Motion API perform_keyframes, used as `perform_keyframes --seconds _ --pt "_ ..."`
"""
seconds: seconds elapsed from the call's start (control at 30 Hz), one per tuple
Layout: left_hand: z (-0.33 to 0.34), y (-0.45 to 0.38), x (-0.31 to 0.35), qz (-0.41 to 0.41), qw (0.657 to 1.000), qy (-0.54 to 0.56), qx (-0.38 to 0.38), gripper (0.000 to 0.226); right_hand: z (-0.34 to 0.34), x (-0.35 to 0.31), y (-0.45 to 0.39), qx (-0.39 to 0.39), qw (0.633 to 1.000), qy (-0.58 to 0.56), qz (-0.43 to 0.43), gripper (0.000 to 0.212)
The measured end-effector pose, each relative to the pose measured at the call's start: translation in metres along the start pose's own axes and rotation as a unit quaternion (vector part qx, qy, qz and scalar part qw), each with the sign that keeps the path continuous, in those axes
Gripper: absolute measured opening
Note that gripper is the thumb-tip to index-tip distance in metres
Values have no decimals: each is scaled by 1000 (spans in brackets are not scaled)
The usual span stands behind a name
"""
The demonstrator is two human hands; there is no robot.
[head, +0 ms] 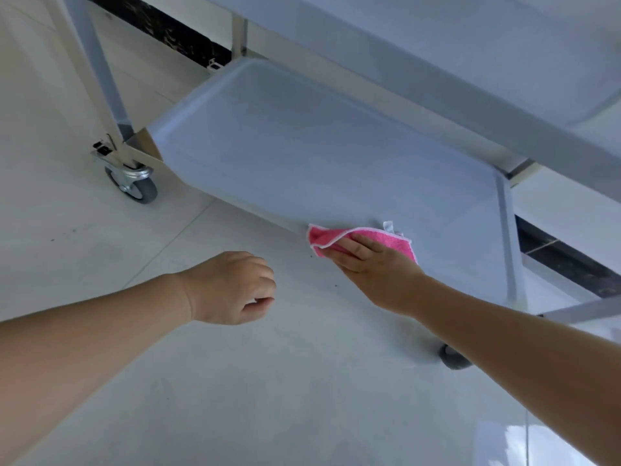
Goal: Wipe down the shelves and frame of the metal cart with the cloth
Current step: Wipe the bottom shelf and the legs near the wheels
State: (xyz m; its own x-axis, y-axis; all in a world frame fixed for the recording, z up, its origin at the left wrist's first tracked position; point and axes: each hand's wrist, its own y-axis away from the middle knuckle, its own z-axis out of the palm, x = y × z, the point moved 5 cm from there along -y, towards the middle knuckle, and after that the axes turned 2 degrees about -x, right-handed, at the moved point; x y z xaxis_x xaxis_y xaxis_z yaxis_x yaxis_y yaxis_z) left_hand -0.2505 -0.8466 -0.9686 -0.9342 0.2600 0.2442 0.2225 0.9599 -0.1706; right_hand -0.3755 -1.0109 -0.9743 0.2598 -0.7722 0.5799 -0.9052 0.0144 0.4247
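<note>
The right hand (366,260) lies palm-down on the pink cloth (361,242), fingers spread flat over it and the thumb tucked under a fold, pinning it against the near rim of the cart's bottom shelf (302,146). The flat press suits wiping: it spreads load across the fabric and keeps it from bunching. The cloth straddles the lip, part on the shelf surface beyond the fingertips, part folded over the outer edge beneath the palm.

The left hand (232,287) hangs free to the left of the working hand, loosely curled, holding nothing and touching nothing. It appears held out for balance, not bracing the cart.

Edges: the shelf has a raised rim all round with rounded corners. Ahead of the fingers the shelf surface is bare and unobstructed. Above the hand, the upper shelf (437,52) overhangs and limits lift. To the right of the hand a frame upright (504,237) rises close by; a stroke that way stops there. To the far left stand another upright (97,65) and a caster (134,183); a second caster (453,359) shows partly under the right forearm.

Judgement: the long run leftward along the rim offers the most room. The floor (100,264) below is open. The cart could roll if pushed hard; whether the caster brake is set cannot be told.
</note>
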Motion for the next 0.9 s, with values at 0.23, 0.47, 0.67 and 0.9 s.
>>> perform_keyframes --seconds 0.23,0.47,0.67,0.9 --pt "7 -48 55 72 997 -18 -32 28 52 2 70 -35 997 -60 12 61" --pt "13 -87 86 112 993 -8 -39 30 91 3 114 -83 993 -74 40 77" --pt "20 -114 101 134 990 -11 -37 27 111 6 152 -142 985 -82 43 102" --pt "21 -144 115 130 991 -3 -41 24 119 10 181 -143 984 -83 62 77"
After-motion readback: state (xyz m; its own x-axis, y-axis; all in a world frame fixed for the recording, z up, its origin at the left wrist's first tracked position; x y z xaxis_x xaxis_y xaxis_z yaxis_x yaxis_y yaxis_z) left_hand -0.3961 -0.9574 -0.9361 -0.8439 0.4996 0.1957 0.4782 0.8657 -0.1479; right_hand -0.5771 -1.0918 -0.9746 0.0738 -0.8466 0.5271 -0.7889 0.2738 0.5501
